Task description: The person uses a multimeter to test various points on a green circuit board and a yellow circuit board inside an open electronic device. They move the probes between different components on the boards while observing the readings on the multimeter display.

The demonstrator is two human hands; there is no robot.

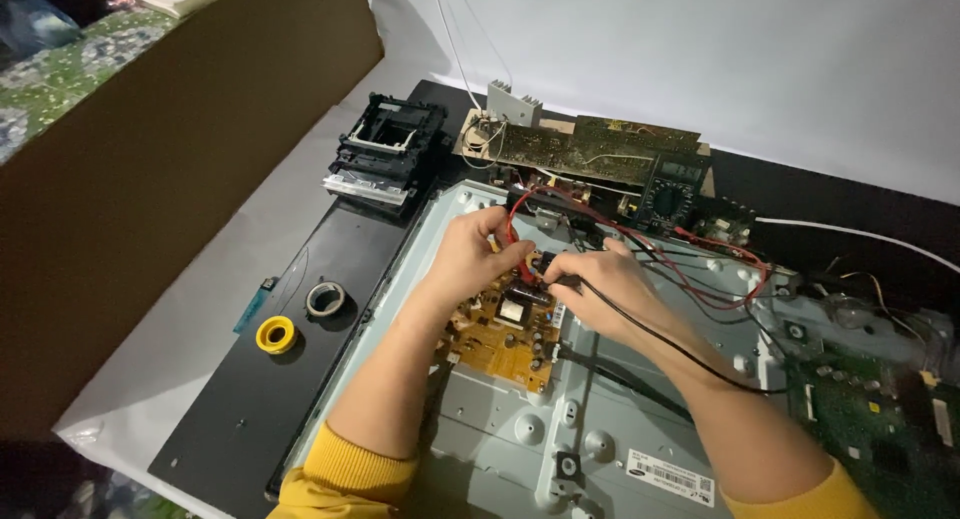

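Note:
My left hand (470, 257) pinches a red test probe (522, 262) and presses its tip on the yellow circuit board (497, 344). My right hand (606, 289) grips a black test probe (556, 275) against the same spot, tips almost touching. Red and black leads (700, 279) run back to a dark multimeter (675, 191) at the far edge. The board is mounted on a grey metal panel chassis (520, 429). Both sleeves are yellow.
A black plastic drive frame (385, 149) and a brown board with a heatsink (560, 144) lie at the back. A yellow tape roll (276, 334) and a grey ring (325, 299) rest on the black surface left. A green circuit board (880, 419) sits at right. A brown cardboard wall (150, 169) stands left.

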